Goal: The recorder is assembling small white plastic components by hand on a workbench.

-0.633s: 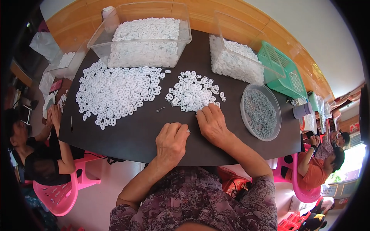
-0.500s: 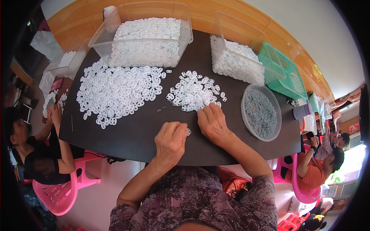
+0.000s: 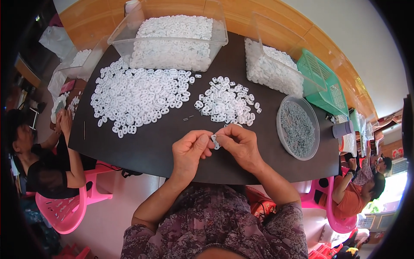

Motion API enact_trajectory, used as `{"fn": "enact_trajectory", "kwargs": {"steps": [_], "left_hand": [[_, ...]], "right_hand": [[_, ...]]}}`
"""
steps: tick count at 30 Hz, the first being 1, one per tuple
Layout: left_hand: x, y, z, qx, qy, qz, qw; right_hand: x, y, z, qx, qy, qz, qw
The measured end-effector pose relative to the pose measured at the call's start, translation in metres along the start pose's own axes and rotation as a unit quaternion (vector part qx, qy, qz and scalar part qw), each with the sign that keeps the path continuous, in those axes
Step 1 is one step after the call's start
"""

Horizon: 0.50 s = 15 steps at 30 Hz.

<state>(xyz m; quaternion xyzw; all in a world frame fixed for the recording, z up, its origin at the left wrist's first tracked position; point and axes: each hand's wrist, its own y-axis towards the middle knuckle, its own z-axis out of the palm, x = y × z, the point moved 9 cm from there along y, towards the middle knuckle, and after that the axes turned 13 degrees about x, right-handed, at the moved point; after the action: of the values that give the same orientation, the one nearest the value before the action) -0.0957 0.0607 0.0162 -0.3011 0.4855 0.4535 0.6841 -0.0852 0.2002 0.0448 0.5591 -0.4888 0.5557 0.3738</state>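
Observation:
Above the near part of the dark table, my left hand (image 3: 189, 151) and my right hand (image 3: 238, 146) meet at the fingertips. Between them is a small white plastic piece with holes (image 3: 214, 141), pinched from both sides. My fingers cover part of it, so I cannot tell whether it is one piece or two joined. Just beyond my hands lies a small heap of white two-holed plastic pieces (image 3: 226, 101). A larger heap of white two-holed pieces (image 3: 138, 93) spreads to the left. To the right stands a round clear tub (image 3: 318, 129) full of small grey metal parts (image 3: 297, 128).
At the back stand a large clear bin (image 3: 168, 41) and a smaller clear bin (image 3: 312, 84), both holding white pieces, beside a green basket (image 3: 321, 82). A purple cup (image 3: 343, 128) is at the right. People sit on pink chairs (image 3: 64, 207) at both sides.
My right hand has come back from the small heap to my left hand. Both now grip the white piece. The view has shifted slightly.

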Motion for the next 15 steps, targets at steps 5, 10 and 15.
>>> {"fn": "enact_trajectory", "kwargs": {"steps": [5,10,15], "left_hand": [[0.013,0.000,0.000,0.051,-0.160,-0.051,0.985],[0.007,-0.004,-0.001,0.058,-0.155,-0.036,0.986],[0.007,-0.009,0.000,0.048,-0.121,-0.023,0.991]], "right_hand": [[0.042,-0.012,0.021,0.021,-0.275,-0.236,0.932],[0.043,-0.011,0.023,0.023,-0.224,-0.224,0.948],[0.025,-0.004,0.015,0.002,-0.115,-0.132,0.984]]}}
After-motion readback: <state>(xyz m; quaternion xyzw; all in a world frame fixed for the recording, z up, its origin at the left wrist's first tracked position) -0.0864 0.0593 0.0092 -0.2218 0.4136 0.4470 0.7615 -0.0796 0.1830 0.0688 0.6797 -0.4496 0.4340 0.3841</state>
